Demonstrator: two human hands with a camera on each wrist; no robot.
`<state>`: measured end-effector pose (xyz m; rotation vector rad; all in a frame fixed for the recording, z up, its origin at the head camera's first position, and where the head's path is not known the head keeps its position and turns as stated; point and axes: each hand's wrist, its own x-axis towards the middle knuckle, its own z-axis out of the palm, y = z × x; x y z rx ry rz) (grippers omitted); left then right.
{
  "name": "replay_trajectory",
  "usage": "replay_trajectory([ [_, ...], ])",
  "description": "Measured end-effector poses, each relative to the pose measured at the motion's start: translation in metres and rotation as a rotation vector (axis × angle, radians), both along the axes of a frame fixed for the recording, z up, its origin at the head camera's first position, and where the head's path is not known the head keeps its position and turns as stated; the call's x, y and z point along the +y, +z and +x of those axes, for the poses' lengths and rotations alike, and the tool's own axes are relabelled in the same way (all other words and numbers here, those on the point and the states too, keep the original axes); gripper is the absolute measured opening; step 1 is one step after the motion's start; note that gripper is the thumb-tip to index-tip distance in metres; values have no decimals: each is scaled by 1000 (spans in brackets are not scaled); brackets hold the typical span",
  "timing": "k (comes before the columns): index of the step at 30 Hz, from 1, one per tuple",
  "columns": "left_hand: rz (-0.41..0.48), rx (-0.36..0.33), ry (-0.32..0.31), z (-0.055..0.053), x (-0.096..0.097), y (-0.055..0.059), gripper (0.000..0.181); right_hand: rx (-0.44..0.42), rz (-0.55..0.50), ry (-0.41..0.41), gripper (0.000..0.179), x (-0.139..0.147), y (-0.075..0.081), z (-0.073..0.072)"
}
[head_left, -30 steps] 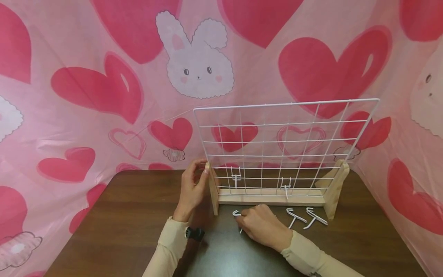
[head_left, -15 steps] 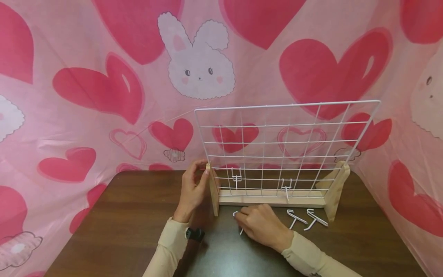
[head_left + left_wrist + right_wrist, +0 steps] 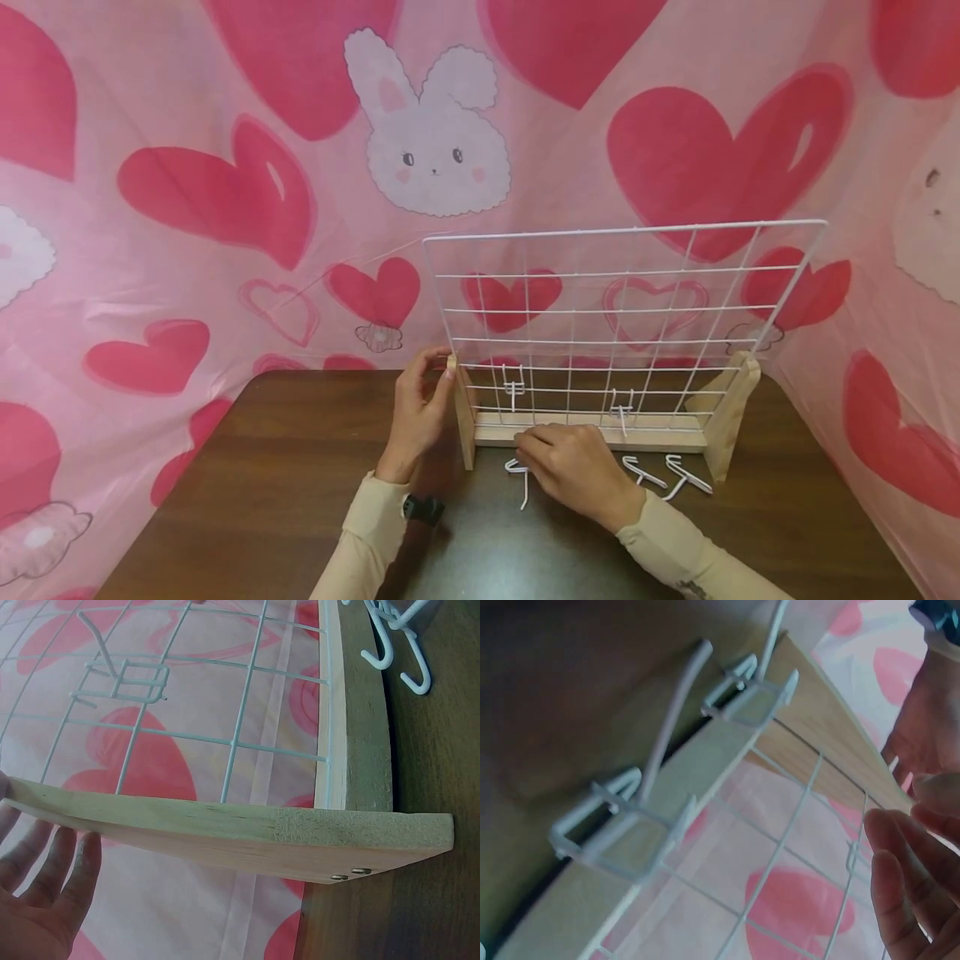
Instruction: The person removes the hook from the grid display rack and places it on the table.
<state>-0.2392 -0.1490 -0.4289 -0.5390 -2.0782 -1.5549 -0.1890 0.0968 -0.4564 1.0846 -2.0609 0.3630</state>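
Note:
My left hand (image 3: 420,408) grips the left wooden side panel (image 3: 462,417) of a white wire-grid rack (image 3: 635,229), thumb in front. In the left wrist view, its fingers (image 3: 64,877) lie on the outer face. My right hand (image 3: 573,471) is over the table, just in front of the rack's wooden base (image 3: 660,438). The right wrist view shows its fingers (image 3: 900,877) loosely bent with nothing between them. Beside it lies a white wire hook (image 3: 524,487). Hooks also show in the right wrist view, a near hook (image 3: 622,832) and a farther hook (image 3: 742,705).
Two hooks hang on the grid, a left hook (image 3: 513,388) and a right hook (image 3: 621,409). Right of my right hand lie another loose hook (image 3: 647,477) and a far-right hook (image 3: 688,475) on the brown table (image 3: 300,467). A pink heart-print cloth (image 3: 555,125) stands behind.
My right hand has lifted off the loose hook and shifted slightly toward the rack, leaving more of that hook in sight. The left hand stays on the side panel.

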Motion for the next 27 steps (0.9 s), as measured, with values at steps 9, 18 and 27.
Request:
replay_trajectory([
  [9,-18,-1,16,0,-2,-1,27,22,-117,-50,19,3,14,-8],
  [18,-13,2,9,-2,-1,-1,28,19,-142,-84,21,3,19,-12],
  [27,-15,0,12,-2,-1,-2,28,16,-154,-86,29,-2,20,-16],
])
